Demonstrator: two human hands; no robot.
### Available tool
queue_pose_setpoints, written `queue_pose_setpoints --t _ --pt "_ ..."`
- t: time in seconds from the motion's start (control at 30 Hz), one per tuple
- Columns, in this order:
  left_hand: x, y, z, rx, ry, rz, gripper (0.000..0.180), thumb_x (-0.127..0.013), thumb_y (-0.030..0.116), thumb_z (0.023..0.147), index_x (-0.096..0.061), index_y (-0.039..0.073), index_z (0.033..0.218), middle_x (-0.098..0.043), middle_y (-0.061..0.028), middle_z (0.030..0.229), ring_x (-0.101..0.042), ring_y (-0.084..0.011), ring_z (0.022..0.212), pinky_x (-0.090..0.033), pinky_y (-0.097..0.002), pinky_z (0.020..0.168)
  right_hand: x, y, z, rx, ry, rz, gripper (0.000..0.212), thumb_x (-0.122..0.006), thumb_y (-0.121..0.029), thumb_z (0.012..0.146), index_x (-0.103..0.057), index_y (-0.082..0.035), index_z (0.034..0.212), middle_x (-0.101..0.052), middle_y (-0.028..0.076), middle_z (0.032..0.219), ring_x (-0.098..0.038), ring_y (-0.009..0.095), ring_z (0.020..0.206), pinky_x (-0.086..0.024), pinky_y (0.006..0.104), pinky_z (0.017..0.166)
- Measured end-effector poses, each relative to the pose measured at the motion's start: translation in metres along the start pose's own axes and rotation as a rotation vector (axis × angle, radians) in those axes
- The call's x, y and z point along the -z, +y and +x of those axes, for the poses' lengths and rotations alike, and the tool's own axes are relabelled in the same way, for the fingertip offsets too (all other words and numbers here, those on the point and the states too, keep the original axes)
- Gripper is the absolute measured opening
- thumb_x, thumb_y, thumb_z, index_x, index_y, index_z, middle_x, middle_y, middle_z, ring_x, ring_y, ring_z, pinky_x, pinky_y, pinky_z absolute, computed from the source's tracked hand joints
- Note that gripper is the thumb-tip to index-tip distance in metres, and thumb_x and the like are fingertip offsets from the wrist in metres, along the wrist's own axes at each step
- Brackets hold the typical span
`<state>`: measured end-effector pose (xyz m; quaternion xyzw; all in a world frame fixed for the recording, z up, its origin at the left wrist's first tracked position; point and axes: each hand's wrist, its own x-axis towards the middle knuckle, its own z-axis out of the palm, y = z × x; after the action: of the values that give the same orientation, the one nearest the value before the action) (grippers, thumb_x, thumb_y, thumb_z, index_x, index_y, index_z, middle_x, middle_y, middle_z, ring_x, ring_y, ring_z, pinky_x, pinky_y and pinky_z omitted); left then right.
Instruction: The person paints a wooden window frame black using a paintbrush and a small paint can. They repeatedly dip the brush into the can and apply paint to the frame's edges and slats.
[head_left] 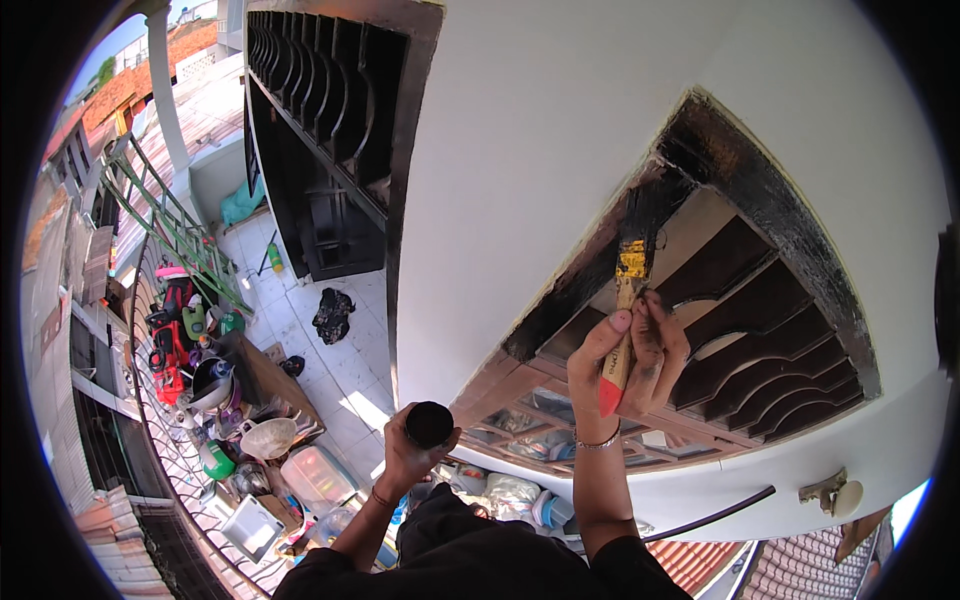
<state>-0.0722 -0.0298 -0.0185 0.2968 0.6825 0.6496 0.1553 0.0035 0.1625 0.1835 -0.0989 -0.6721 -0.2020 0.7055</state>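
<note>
My right hand [650, 355] is closed round the wooden handle of a paintbrush [632, 260], held upright with the red handle end low. Its yellow ferrule is smeared black, and the dark bristles reach the brown-black wooden frame [560, 305] near its upper corner. Dark smudges mark the fingers. Lower and to the left, my left hand [402, 455] grips a small round cup [429, 425], black inside; whatever it contains is too dark to make out. Within the frame are dark wavy wooden slats [755, 345].
White wall [520, 150] surrounds the frame. Another dark slatted opening [330, 90] and a black door [342, 230] stand left. Below lie a tiled floor with a black plastic bag [333, 315], basins, plastic boxes [318, 475] and a railing. A green metal ladder-like frame [170, 220] leans far left.
</note>
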Motion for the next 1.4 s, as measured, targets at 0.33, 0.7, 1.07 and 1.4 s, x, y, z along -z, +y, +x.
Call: queue_pose_setpoints --t 0.33,0.7,1.07,1.4 --pt "0.01 -0.01 -0.004 0.026 0.035 -0.025 0.032 -0.091 0.015 0.073 -0.068 0.001 0.091 -0.072 -0.006 0.081 -0.067 -0.0111 0.073 -0.056 -0.0288 0.07 -0.001 -0.021 -0.015 -0.025 -0.095 -0.058 0.003 -0.067 0.0 0.088 -0.067 0.003 0.087 -0.071 0.015 0.097 -0.072 0.025 0.083 -0.059 0.0312 0.07" --pt "0.013 -0.01 -0.001 -0.013 0.032 0.001 0.033 -0.091 0.015 0.074 -0.068 0.001 0.091 -0.073 -0.0066 0.081 -0.068 -0.0112 0.073 -0.056 -0.0286 0.071 0.019 -0.032 -0.028 -0.017 -0.331 -0.032 0.009 -0.069 0.004 0.085 -0.068 0.003 0.093 -0.071 0.015 0.1 -0.073 0.028 0.082 -0.061 0.0336 0.069" --pt "0.015 -0.014 -0.002 -0.003 0.048 -0.012 0.033 -0.091 0.015 0.073 -0.068 0.0 0.092 -0.073 -0.0063 0.082 -0.069 -0.0113 0.074 -0.057 -0.0285 0.072 0.077 -0.004 0.018 -0.641 -0.496 0.491 0.025 -0.078 -0.002 0.084 -0.062 -0.002 0.103 -0.075 0.007 0.095 -0.073 0.017 0.082 -0.058 0.0271 0.071" --pt "0.008 -0.014 0.002 -0.044 0.058 0.012 0.032 -0.091 0.015 0.073 -0.068 0.0 0.09 -0.073 -0.0072 0.081 -0.069 -0.0118 0.074 -0.057 -0.0288 0.071 0.028 0.038 0.067 -0.499 -0.802 0.514 0.025 -0.084 -0.009 0.083 -0.06 -0.007 0.091 -0.074 0.002 0.08 -0.069 0.01 0.066 -0.046 0.0241 0.062"
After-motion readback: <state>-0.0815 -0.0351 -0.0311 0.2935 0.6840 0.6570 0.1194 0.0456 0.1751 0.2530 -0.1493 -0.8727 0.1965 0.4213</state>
